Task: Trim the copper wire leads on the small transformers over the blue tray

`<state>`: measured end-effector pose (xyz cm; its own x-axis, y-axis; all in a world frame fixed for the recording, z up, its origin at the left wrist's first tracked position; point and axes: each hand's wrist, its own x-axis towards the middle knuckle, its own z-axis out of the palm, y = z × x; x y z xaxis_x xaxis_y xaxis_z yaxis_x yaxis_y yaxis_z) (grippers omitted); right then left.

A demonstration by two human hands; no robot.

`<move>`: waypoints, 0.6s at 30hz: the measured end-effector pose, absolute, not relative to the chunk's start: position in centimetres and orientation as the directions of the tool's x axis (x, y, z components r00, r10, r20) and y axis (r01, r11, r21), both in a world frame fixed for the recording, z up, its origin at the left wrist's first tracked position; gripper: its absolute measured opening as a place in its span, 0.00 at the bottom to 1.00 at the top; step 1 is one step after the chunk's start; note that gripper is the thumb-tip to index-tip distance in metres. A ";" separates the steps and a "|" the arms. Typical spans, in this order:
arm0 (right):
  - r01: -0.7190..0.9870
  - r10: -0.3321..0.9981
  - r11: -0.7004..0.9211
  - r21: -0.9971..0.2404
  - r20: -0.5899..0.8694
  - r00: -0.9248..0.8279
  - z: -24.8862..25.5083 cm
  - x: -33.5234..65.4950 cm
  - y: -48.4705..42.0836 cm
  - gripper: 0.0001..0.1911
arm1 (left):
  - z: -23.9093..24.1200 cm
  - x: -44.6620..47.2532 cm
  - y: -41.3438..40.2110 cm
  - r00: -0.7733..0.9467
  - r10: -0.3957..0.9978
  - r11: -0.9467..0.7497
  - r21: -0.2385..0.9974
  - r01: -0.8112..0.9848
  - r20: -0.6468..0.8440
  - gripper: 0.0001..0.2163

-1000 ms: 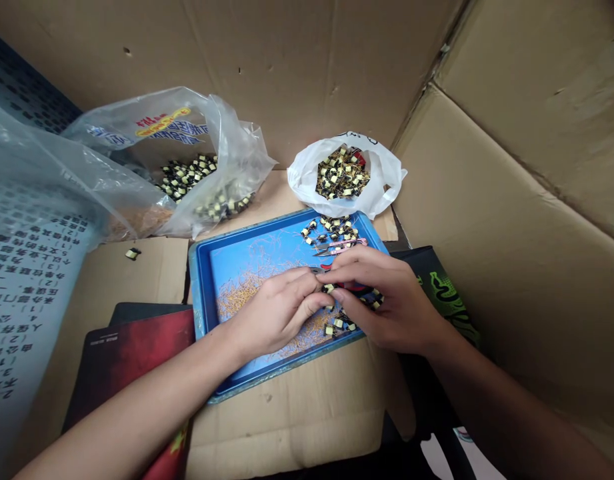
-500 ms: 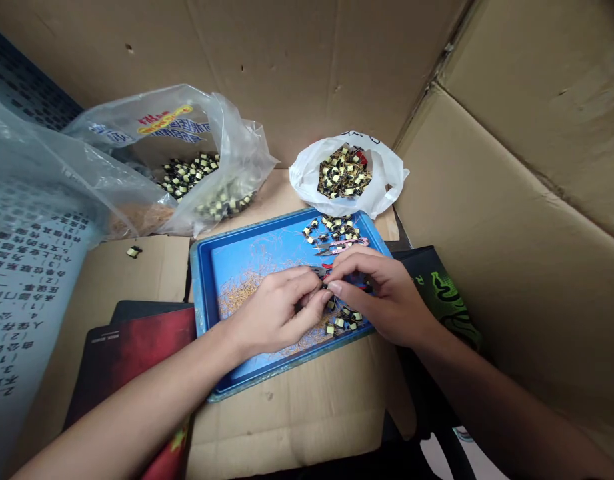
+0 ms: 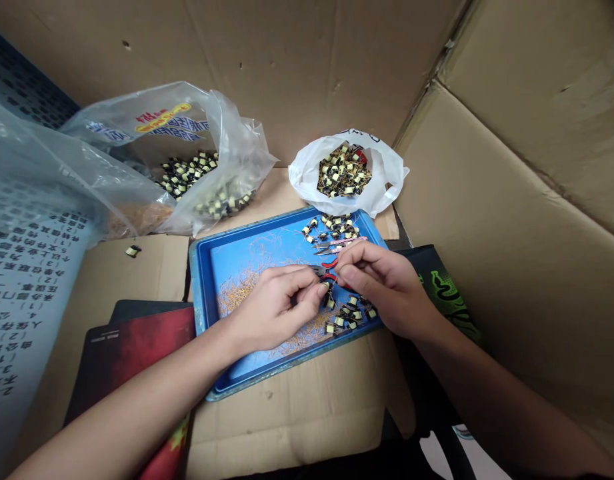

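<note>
My left hand is closed over the middle of the blue tray, thumb and forefinger pinching a small black-and-yellow wire-wound coil at their tips. To its right, my right hand is closed in a pinch; anything between its fingertips is too small to make out. Between and beneath the hands lie red-handled pliers, partly covered. Small scissors or snips rest just beyond them. More coils lie near the tray's front right, and others at its back. Copper-coloured wire clippings cover the left part.
A clear plastic bag of coils stands back left, and a white bag of coils back right. One loose coil lies on cardboard. A red-and-black folder-like item is at left. Cardboard walls enclose the space.
My hands have drawn apart: the right hand moved slightly right, away from the left fingertips. The red pliers and the coil by my left thumb now show more.
</note>
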<state>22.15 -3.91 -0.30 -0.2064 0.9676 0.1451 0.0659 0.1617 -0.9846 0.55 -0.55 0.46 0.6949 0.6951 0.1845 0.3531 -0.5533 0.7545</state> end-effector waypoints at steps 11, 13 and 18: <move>0.198 0.942 0.318 -0.927 0.285 -0.177 0.1 21.9 -3.8 0.06 | 0.5 0.5 -0.5 0.669 0.724 -0.497 0.798 0.341 0.166 0.19; 0.212 0.928 0.354 -0.911 0.314 -0.199 0.1 22.2 -3.9 0.05 | 0.5 0.5 -0.4 0.651 0.744 -0.473 0.809 0.350 0.153 0.20; 0.412 0.743 0.669 -0.619 0.577 -0.340 0.2 22.3 -4.0 0.17 | 0.8 0.6 -0.5 0.636 0.764 -0.424 0.828 0.365 0.111 0.19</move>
<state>22.29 -3.97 0.19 -0.3399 0.7428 0.5767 0.4115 0.6689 -0.6190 0.58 -0.46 0.76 0.6359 0.7638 0.1108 0.3655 -0.4245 0.8284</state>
